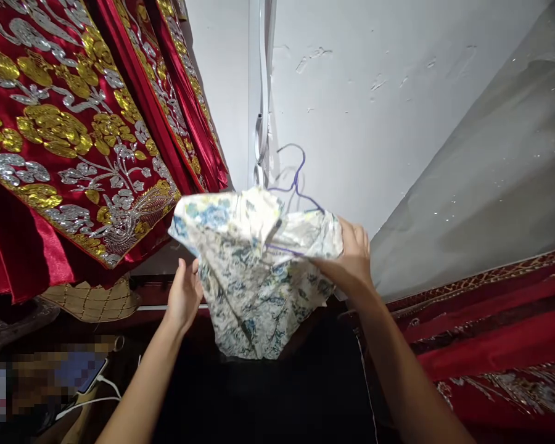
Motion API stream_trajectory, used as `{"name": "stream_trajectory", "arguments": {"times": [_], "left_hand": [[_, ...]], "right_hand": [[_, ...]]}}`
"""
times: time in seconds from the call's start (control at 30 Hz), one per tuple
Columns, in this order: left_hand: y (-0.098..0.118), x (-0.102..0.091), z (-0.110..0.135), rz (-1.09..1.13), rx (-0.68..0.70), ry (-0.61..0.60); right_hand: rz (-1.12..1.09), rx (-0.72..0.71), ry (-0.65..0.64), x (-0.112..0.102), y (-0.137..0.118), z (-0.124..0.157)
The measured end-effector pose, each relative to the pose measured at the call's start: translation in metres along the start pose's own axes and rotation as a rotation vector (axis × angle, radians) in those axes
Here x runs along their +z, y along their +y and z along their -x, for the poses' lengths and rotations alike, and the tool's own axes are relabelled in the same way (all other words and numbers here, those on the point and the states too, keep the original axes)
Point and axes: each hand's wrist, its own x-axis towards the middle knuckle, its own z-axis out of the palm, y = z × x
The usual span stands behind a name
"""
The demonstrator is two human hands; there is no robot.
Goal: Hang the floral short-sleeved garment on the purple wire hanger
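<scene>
While between hands point(185, 299) point(355, 259), garment point(245, 277) edges before open wall point(365, 129)

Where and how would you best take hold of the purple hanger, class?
Probably by the neck of the purple hanger, below the hook, coming from the right: the hook opens left, and the neck stands clear above the floral garment, whose cloth covers much of the lower frame.
</scene>
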Motion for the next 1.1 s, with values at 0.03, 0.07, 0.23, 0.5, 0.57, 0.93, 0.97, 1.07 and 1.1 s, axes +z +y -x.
{"name": "stream_trajectory", "arguments": {"times": [0.03, 0.07, 0.23, 0.5, 0.57, 0.93, 0.97, 1.07, 1.1], "left_hand": [[-0.007, 0.002, 0.008, 0.021, -0.005, 0.115], [-0.014, 0.007, 0.019, 0.031, 0.006, 0.258], [-0.024, 0.053, 0.061, 0.058, 0.04, 0.338], [-0.014, 0.079, 0.025, 0.211, -0.137, 0.18], [-0.021, 0.08, 0.03, 0.319, -0.201, 0.194], [-0.011, 0.07, 0.063, 0.559, -0.38, 0.031], [-0.007, 0.069, 0.063, 0.582, -0.388, 0.032], [-0.001, 0.066, 0.064, 0.627, -0.411, 0.03], [-0.002, 0.064, 0.064, 0.632, -0.405, 0.022]], "right_hand": [[0.023, -0.016, 0.01, -0.003, -0.006, -0.009], [0.043, -0.044, 0.01, -0.004, -0.014, -0.016], [0.03, -0.199, -0.08, 0.007, -0.039, -0.009], [-0.04, -0.21, -0.044, 0.017, -0.017, 0.034], [-0.189, -0.112, 0.023, 0.032, -0.027, 0.059], [-0.98, 0.574, -0.579, 0.107, -0.071, 0.14], [-0.987, 0.582, -0.568, 0.105, -0.07, 0.139], [-1.016, 0.609, -0.603, 0.103, -0.067, 0.141], [-1.026, 0.619, -0.63, 0.104, -0.065, 0.143]]}}
